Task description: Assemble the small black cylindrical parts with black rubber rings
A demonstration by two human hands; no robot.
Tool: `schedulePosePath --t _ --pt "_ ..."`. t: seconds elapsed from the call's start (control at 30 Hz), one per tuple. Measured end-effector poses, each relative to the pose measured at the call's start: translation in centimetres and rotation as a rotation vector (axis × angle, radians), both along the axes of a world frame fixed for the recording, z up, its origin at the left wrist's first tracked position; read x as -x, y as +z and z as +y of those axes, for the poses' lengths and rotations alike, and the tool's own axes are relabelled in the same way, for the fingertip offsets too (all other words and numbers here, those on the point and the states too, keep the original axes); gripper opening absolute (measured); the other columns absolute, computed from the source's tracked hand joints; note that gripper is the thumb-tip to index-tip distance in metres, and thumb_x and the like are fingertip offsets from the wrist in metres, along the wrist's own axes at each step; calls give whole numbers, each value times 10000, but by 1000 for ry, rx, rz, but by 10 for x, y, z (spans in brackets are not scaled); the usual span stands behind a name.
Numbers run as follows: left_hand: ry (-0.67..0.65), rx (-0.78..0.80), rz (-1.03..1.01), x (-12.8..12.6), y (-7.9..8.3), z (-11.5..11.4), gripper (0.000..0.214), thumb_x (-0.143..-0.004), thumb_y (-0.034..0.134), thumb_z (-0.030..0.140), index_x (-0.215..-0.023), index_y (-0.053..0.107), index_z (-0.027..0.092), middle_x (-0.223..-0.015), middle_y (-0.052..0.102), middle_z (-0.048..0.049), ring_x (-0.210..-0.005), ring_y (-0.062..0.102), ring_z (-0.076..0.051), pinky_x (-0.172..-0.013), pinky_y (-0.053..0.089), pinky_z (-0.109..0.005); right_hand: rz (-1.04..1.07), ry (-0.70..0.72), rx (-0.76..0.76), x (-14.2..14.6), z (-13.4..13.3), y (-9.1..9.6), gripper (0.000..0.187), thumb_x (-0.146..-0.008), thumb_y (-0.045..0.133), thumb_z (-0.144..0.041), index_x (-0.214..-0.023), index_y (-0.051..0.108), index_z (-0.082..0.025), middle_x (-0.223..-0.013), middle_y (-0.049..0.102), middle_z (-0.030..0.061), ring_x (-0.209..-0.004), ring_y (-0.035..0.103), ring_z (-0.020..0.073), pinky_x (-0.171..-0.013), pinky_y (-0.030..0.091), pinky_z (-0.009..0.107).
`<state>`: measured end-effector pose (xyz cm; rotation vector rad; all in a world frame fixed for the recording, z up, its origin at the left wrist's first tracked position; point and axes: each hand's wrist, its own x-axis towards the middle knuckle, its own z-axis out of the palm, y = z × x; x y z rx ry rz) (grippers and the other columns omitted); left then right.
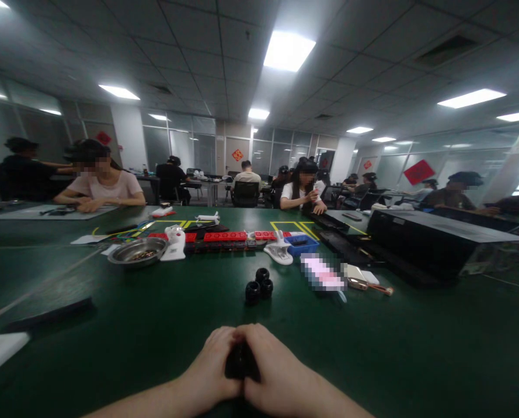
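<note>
At the near edge of the green table, my left hand (211, 367) and my right hand (274, 366) meet at the fingertips and thumbs. Between them is a small glossy black object (241, 361), mostly covered by the fingers, so its kind cannot be made out. Both hands are closed round it. Just beyond them stand three black round parts with hollow tops (259, 285), clustered so that they touch or nearly touch.
A metal bowl (138, 253) holding small pieces sits at the left beside a white device (173, 244). Red-topped strips (224, 236) run across the middle. A blue bin (302, 244), a blurred pink item (324, 273) and a large black case (433, 244) lie rightward. Co-workers sit beyond.
</note>
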<state>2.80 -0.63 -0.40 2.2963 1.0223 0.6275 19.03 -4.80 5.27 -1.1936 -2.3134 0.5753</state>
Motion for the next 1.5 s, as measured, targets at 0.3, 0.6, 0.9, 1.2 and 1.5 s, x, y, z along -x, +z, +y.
schedulePosePath --t 0.3,0.6,0.9,1.2,1.5 --pt "20 14 26 1 3 0 447 -569 730 351 -939 532 198 -987 552 -58 -928 501 -259 -848 408 -377 -77 -159 -4 2 5 -7 541 -542 766 -350 -988 513 -178 -960 548 57 -856 511 234 -731 432 338" --pt "-3 10 -10 0 -1 0 495 -553 748 346 -975 540 189 -1007 549 -63 -949 499 -265 -867 396 -383 0 -65 -35 1 0 0 470 -602 678 -260 -1030 504 -174 -1042 533 68 -931 496 230 -817 406 334" --pt "-3 8 16 0 1 1 535 -557 694 214 -1061 513 204 -1036 553 -60 -977 495 -263 -889 384 -377 5 -7 35 -2 2 1 423 -634 596 -120 -1044 506 -176 -1020 565 54 -933 518 196 -815 407 277" --pt "21 -41 27 0 2 -2 471 -581 715 292 -1008 531 214 -996 552 -44 -940 508 -249 -850 409 -362 53 -70 87 -5 7 -1 407 -607 663 -166 -984 512 -197 -930 568 25 -852 535 191 -739 419 285" --pt "15 35 89 2 14 -8 436 -610 714 317 -986 520 211 -1029 535 -48 -975 476 -244 -863 391 -355 538 -252 9 -23 36 -16 484 -683 625 -184 -1089 364 -213 -860 507 -2 -783 515 160 -739 420 318"
